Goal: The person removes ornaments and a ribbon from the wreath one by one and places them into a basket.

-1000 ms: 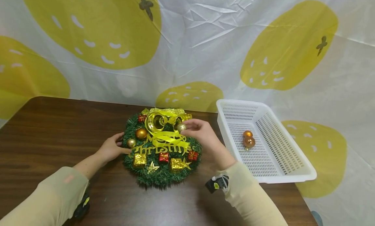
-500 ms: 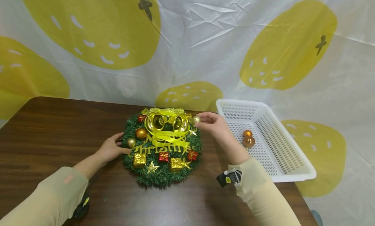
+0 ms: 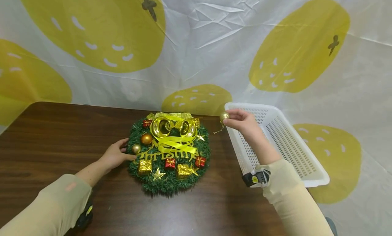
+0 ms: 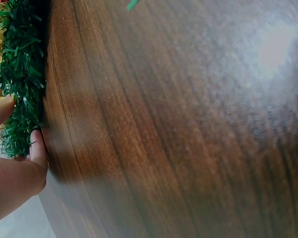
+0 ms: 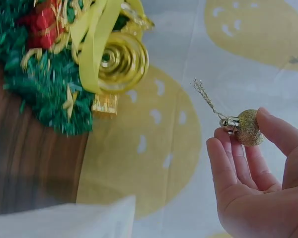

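Gold ball (image 5: 251, 130) is pinched in R hand (image 3: 245, 123), 2 o'clock of wreath (image 3: 166, 186), nr white basket (image 3: 295, 149); L hand (image 3: 115, 156) grips wreath's edge at 9 o'clock on bench (image 3: 183, 212).

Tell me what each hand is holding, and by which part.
The right hand pinches the glittery gold ball by its round body; the left hand holds the wreath by its left edge.

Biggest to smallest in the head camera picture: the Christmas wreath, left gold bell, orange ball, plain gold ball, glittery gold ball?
1. Christmas wreath
2. Left gold bell
3. Orange ball
4. Plain gold ball and glittery gold ball: too alike to rank
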The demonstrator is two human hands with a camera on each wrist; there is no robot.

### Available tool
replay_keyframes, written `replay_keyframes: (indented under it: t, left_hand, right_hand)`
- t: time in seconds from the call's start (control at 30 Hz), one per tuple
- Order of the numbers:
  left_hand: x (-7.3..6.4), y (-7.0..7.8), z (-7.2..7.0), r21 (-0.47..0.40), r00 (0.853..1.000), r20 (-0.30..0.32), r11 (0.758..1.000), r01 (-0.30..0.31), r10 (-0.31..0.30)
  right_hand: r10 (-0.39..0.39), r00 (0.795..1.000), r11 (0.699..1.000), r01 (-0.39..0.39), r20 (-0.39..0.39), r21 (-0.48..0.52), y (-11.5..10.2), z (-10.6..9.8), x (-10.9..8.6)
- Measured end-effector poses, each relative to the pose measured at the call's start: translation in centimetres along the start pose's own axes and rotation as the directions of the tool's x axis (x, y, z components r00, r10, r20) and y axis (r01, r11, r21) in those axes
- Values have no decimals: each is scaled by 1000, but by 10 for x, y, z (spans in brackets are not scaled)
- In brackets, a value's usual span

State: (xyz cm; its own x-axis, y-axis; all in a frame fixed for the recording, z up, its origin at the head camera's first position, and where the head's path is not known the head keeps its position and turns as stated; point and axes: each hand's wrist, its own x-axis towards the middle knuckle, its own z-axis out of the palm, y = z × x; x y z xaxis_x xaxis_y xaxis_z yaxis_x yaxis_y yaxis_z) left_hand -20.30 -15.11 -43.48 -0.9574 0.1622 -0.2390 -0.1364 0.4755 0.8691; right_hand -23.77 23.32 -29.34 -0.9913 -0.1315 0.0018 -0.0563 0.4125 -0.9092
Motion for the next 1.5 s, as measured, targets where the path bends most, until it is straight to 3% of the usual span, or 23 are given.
replay_keyframes:
  t: [0.27,0.6,1.0,1.27,1.5]
  left_hand:
    - [0,0,0,3,1000,-6,1000,1,-1]
    - [0,-1,0,14,1000,3,1000,1,-1]
    - [1,-3,0,13,1000,8,1000,7,-8]
    - [-1,-1,-1,15,1000,5,1000,5,-5]
    - [0,-2,-1,-1,1000,5,1000,5,-5]
  right_hand:
    - [-26,999,996,27,-20,85,2,-30,0]
    - [-25,997,987,35,-68,159,22,-57,3]
    - [66,990,997,-60,-126,45,46,-84,10]
    - [140,986,982,-150,-88,-118,59,-91,13]
    - [221,974,957,-226,-43,-181,68,-94,15]
